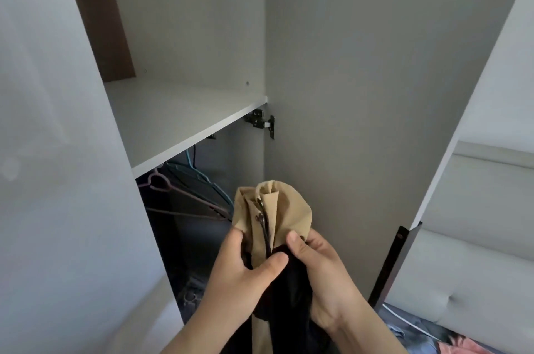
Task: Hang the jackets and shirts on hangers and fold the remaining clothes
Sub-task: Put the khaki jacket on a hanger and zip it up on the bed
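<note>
Early in the task, by the look of it. Left hand (245, 265) and right hand (322, 267) are both clenched on one tan jacket (284, 209), thumbs pinching the fabric either side of its zip. Black cloth hangs below the tan in the same grip. The jacket is bunched and held up in front of the open wardrobe (187, 21), just below the shelf (179, 119). No hanger shows in it, so I judge it not yet hung.

Under the shelf are a pink hanger (157, 182) and a teal hanger (202, 178), both bare. There may be a third behind; it's too dark to say.

At lower right, blue and pink clothes (450, 345) lie unfolded on the bed. Left to do: hang the jacket, then sort those.

Counts: two hands, one jacket, two clear hangers, one shelf.
</note>
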A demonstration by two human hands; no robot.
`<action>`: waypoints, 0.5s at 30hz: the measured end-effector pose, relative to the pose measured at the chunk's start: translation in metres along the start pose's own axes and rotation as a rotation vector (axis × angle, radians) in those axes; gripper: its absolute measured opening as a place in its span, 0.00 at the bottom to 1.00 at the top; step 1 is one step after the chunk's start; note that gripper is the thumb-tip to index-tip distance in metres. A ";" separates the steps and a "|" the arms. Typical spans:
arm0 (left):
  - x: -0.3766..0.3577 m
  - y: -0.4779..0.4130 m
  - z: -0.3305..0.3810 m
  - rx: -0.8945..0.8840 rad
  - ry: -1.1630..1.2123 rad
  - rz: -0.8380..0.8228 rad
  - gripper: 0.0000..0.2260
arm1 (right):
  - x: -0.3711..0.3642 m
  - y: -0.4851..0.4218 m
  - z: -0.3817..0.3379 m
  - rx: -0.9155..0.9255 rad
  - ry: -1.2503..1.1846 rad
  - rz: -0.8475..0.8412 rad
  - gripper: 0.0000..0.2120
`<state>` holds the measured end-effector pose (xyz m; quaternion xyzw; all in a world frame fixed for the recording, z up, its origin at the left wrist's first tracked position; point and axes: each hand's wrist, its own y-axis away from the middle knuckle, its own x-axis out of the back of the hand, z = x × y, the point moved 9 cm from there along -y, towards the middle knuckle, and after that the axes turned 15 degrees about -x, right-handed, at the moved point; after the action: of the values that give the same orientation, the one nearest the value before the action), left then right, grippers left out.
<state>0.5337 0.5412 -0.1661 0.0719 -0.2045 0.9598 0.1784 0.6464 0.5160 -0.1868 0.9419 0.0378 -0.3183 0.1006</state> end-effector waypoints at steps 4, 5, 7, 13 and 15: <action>0.020 -0.003 -0.024 0.123 0.237 0.231 0.11 | 0.013 -0.005 -0.013 0.014 0.049 0.083 0.11; 0.027 -0.002 -0.032 0.166 0.333 0.324 0.10 | 0.020 -0.005 -0.020 0.044 0.091 0.154 0.10; 0.036 0.001 -0.045 0.235 0.411 0.427 0.11 | 0.033 0.001 -0.037 0.131 0.252 0.322 0.15; 0.039 0.001 -0.047 0.229 0.252 0.354 0.08 | 0.041 0.007 -0.054 0.225 0.503 0.493 0.19; 0.045 -0.001 -0.043 0.207 0.207 0.422 0.09 | 0.040 0.006 -0.054 0.245 0.584 0.530 0.18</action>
<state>0.4899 0.5737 -0.1949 -0.0529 -0.0962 0.9939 -0.0141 0.7111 0.5218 -0.1680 0.9748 -0.2173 -0.0031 0.0512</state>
